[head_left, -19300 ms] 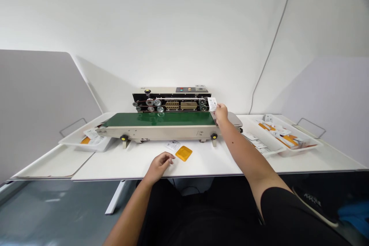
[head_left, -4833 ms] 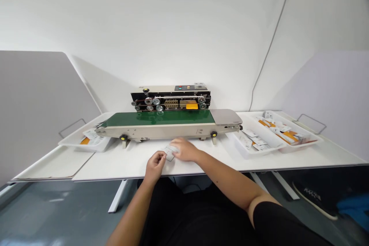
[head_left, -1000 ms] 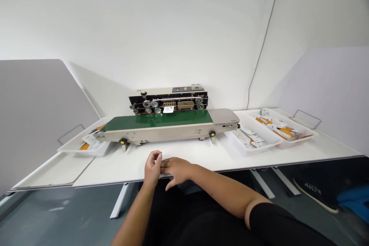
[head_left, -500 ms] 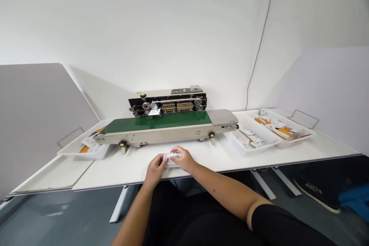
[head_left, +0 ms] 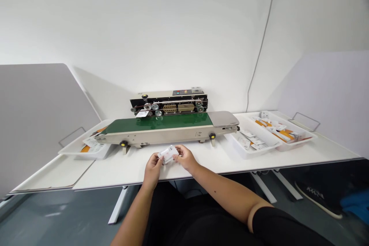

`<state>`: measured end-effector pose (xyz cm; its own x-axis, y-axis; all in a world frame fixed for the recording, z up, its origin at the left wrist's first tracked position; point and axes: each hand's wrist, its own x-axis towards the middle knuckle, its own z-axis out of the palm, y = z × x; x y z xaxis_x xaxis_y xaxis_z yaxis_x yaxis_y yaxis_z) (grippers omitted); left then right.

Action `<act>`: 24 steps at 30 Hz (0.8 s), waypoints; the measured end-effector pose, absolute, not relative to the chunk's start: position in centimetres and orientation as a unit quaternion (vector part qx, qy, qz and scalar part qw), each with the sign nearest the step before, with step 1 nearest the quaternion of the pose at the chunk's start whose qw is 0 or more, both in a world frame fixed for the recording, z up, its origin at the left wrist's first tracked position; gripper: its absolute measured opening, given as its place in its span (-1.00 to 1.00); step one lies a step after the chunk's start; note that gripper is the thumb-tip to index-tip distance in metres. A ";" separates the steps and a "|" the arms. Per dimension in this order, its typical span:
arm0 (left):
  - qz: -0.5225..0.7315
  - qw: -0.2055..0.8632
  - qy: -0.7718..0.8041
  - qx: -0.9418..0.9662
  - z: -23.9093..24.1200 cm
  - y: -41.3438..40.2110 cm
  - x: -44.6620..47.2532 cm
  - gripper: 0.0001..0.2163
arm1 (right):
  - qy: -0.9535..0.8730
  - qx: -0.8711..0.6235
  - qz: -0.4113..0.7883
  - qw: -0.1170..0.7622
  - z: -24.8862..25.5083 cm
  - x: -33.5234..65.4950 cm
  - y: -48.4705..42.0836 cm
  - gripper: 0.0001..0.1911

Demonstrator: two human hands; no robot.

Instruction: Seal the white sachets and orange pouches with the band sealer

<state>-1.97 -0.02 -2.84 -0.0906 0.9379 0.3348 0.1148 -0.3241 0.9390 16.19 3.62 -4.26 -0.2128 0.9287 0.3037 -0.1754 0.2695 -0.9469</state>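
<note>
Between my two hands, just above the white table's front part, is a small white printed packet (head_left: pixel 168 153). My left hand (head_left: pixel 153 165) pinches its left end, and my right hand (head_left: pixel 185 157) grips its right end. Behind them stands a band sealing machine (head_left: pixel 169 104) with a green conveyor belt (head_left: pixel 155 123). Another white packet (head_left: pixel 142 114) is caught at the left rollers of the machine, above the belt.
On the right sit two white bins, a nearer bin (head_left: pixel 245 153) with white packets and a farther bin (head_left: pixel 291 145) with white and orange ones. A third bin (head_left: pixel 99 155) with packets stands left of the conveyor. Grey panels (head_left: pixel 37 123) flank the table.
The packet in my hands has been turned so its printed face shows more. The other packet has travelled left along the sealing machine.
</note>
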 end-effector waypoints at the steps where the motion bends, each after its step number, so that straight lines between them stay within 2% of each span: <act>1: 0.579 0.356 0.456 0.575 -2.9 0.0 -2.0 -0.69 | -0.594 -0.323 0.520 0.522 -4.3 16.1 3.7 -0.57; 5: 0.564 0.365 0.436 0.599 -3.0 0.1 -1.8 -0.71 | -0.609 -0.329 0.523 0.498 -4.4 16.0 3.8 -0.70; 14: 0.531 0.364 0.431 0.632 -3.6 0.3 -1.9 -0.77 | -0.506 -0.317 0.530 0.602 1.3 21.0 5.8 -0.51; 18: 0.520 0.361 0.437 0.639 -3.7 0.3 -2.1 -0.82 | -0.510 -0.329 0.489 0.626 4.3 24.8 7.3 -0.59; 24: 0.507 0.342 0.441 0.657 -3.3 0.1 -2.1 -0.86 | -0.564 -0.372 0.429 0.600 7.9 29.1 10.1 -0.67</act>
